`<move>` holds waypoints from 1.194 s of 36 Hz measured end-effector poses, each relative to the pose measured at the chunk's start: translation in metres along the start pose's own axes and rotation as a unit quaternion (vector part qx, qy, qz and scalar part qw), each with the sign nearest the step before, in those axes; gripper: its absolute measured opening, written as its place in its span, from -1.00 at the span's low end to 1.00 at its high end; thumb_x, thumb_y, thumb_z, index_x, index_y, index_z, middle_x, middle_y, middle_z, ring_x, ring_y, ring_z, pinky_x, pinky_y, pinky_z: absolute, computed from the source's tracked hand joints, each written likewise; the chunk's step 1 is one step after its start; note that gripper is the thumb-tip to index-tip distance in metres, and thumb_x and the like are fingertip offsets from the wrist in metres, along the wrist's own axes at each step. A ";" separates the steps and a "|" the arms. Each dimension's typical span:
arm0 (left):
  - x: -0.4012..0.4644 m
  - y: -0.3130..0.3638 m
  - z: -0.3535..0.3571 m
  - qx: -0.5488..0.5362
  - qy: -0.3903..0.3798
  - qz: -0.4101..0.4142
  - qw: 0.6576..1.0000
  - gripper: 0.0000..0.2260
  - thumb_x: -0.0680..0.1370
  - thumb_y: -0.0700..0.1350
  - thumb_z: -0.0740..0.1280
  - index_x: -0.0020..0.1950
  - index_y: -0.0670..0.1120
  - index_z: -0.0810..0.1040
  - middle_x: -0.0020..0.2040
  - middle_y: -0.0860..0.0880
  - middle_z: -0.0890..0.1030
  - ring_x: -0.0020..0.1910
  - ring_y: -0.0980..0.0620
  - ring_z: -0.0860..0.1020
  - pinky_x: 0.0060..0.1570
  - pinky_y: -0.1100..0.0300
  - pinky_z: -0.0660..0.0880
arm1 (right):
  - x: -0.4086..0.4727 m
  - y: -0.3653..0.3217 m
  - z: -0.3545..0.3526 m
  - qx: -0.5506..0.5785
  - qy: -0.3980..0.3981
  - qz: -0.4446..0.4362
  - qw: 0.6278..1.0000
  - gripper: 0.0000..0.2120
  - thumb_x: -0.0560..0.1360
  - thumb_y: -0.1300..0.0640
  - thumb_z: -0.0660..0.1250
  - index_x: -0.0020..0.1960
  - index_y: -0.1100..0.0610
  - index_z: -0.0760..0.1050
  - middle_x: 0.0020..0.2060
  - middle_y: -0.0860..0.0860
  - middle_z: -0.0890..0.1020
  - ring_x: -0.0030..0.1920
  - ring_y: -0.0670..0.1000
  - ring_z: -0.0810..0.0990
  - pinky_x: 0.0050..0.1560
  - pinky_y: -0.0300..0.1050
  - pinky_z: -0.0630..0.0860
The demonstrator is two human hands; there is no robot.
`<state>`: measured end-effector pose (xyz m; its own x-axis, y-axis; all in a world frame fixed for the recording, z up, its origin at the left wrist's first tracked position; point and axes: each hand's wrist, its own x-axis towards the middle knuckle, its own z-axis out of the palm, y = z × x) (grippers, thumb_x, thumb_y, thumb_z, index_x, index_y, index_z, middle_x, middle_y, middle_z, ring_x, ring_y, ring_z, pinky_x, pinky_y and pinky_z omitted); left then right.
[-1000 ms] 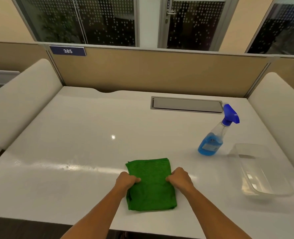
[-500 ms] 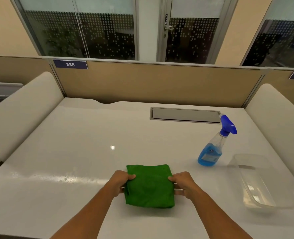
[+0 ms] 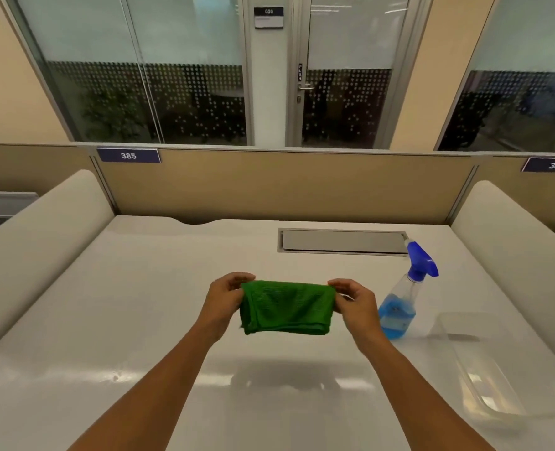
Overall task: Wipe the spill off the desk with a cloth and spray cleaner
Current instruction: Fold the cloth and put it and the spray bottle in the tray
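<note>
Pinching the top corners of a folded green cloth, the left hand and right hand hold it up in the air above the white desk, so that it hangs between them with its shadow on the surface below. Each hand is closed on its own corner. Just right of the right hand, a spray bottle with a blue trigger head and blue liquid stands upright on the desk. A clear plastic container lies nearer the desk's right edge, beside the bottle.
</note>
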<state>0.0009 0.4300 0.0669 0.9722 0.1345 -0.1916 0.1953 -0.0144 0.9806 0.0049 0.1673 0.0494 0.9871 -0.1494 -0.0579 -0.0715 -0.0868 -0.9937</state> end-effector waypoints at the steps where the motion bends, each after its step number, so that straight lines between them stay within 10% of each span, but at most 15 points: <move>1: 0.001 -0.001 0.001 -0.001 0.000 -0.007 1.000 -0.73 0.55 -0.41 0.27 0.10 -0.13 0.63 0.00 -0.19 0.70 -0.01 -0.17 0.66 -0.12 0.08 0.60 | 0.002 0.003 0.001 0.003 0.002 0.011 1.000 -0.72 0.59 0.40 0.30 0.05 0.04 0.63 -0.03 0.09 0.72 0.01 0.09 0.71 -0.10 -0.20 0.67; 13: 0.002 -0.004 -0.001 0.002 0.010 -0.063 0.998 -0.81 0.56 -0.34 0.31 0.07 -0.13 0.65 -0.08 -0.20 0.69 -0.10 -0.18 0.66 -0.26 0.08 0.59 | 0.008 0.011 0.007 -0.026 0.010 0.070 0.997 -0.85 0.63 0.24 0.31 0.17 0.09 0.56 -0.01 0.09 0.72 0.01 0.06 0.72 0.07 -0.02 0.66; 21: 0.003 -0.001 0.015 0.039 0.015 -0.061 0.997 -0.80 0.55 -0.37 0.31 0.08 -0.11 0.52 -0.07 -0.18 0.71 -0.10 -0.17 0.67 -0.07 -0.06 0.65 | 0.004 0.007 0.022 -0.098 0.037 0.020 0.994 -0.87 0.62 0.19 0.34 0.08 -0.02 0.46 0.03 0.11 0.68 -0.01 0.11 0.68 -0.18 -0.18 0.61; 33: -0.011 0.013 0.064 0.062 -0.019 -0.008 0.998 -0.82 0.59 -0.20 0.33 0.18 -0.08 0.59 0.09 -0.11 0.65 0.06 -0.10 0.64 0.12 -0.09 0.63 | -0.020 -0.019 0.060 -0.119 0.042 -0.038 0.991 -0.53 0.58 0.05 0.41 0.44 -0.03 0.36 0.08 0.06 0.70 -0.01 0.05 0.70 0.06 -0.07 0.68; 37: -0.017 0.017 0.071 0.020 -0.031 -0.012 0.999 -0.87 0.65 -0.10 0.26 0.16 -0.05 0.54 0.09 -0.08 0.61 0.10 -0.10 0.60 0.17 -0.08 0.59 | -0.029 -0.024 0.061 -0.108 0.033 -0.046 0.993 -0.48 0.63 0.06 0.32 0.54 -0.03 0.25 -0.05 -0.01 0.66 -0.19 -0.08 0.66 -0.25 -0.38 0.58; 43: -0.016 0.015 0.071 0.034 -0.001 -0.021 0.999 -0.50 0.51 0.17 0.42 0.33 -0.08 0.47 0.21 -0.07 0.57 0.15 -0.09 0.59 0.14 -0.05 0.62 | -0.041 -0.025 0.061 -0.155 -0.022 -0.093 0.983 -0.37 0.68 0.14 0.22 0.63 -0.08 -0.01 0.04 0.04 0.70 -0.16 -0.03 0.69 -0.13 -0.33 0.62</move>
<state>-0.0026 0.3569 0.0822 0.9633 0.1353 -0.2318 0.2433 -0.0759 0.9670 -0.0246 0.2351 0.0711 0.9920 -0.0600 0.1113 0.0777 -0.4047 -0.9111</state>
